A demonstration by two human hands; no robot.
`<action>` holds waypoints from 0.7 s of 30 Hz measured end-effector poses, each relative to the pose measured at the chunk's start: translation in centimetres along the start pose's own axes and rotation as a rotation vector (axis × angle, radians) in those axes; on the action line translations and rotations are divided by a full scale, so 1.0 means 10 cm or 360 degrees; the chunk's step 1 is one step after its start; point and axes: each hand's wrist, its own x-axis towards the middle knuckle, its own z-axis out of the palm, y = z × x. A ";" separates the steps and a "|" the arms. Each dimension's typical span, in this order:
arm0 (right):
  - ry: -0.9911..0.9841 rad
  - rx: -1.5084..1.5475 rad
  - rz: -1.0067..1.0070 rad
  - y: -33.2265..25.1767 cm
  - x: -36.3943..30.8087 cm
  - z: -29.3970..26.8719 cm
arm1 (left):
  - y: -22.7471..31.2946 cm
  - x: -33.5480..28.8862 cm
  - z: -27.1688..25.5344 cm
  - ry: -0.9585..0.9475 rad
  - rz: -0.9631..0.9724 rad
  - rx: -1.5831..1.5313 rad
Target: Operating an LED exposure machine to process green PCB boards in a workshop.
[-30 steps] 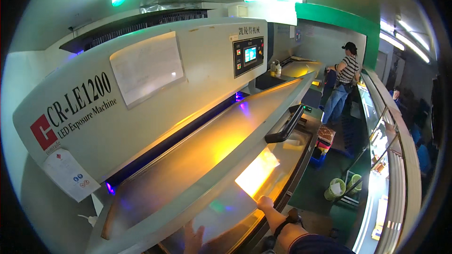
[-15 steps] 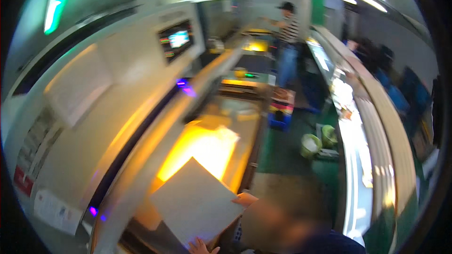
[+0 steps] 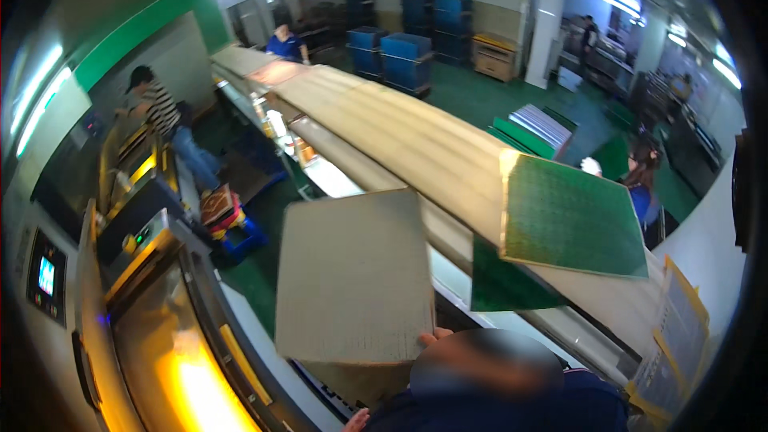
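Observation:
A flat, light-grey square panel point(image 3: 352, 280) is held out in front of me, its near edge toward my body. My right hand point(image 3: 436, 338) grips its near right corner, fingers curled at the edge; a blurred patch covers part of that hand and arm. Below the panel, at the picture's bottom edge, only a few fingertips of my left hand point(image 3: 357, 422) show, apart from the visible panel face. Whether they hold anything is hidden. To the left, a machine bed point(image 3: 172, 336) glows bright yellow.
A long pale conveyor bench point(image 3: 400, 116) runs diagonally, with a green sheet point(image 3: 572, 216) on it. A control screen point(image 3: 46, 276) is at left. A person in stripes point(image 3: 160, 112) stands by another machine; blue crates point(image 3: 404, 56) are stacked at the back.
My view has swung to the right, from the glowing machine toward the bench. The panel has come away from above the bed, and my left hand no longer shows on its near corner.

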 end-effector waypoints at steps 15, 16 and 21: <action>0.0363 0.1452 0.0408 0.91 -0.08 -0.87 | 3.34 2.02 -0.52 -0.0216 0.0743 -0.0411; 0.0373 0.1460 0.0387 0.88 -0.06 -0.87 | 3.58 2.13 -0.46 -0.0349 0.0661 -0.0696; 0.0197 0.0897 0.0409 0.90 -0.13 -1.00 | 4.39 2.49 -0.08 -0.0801 0.0199 -0.1382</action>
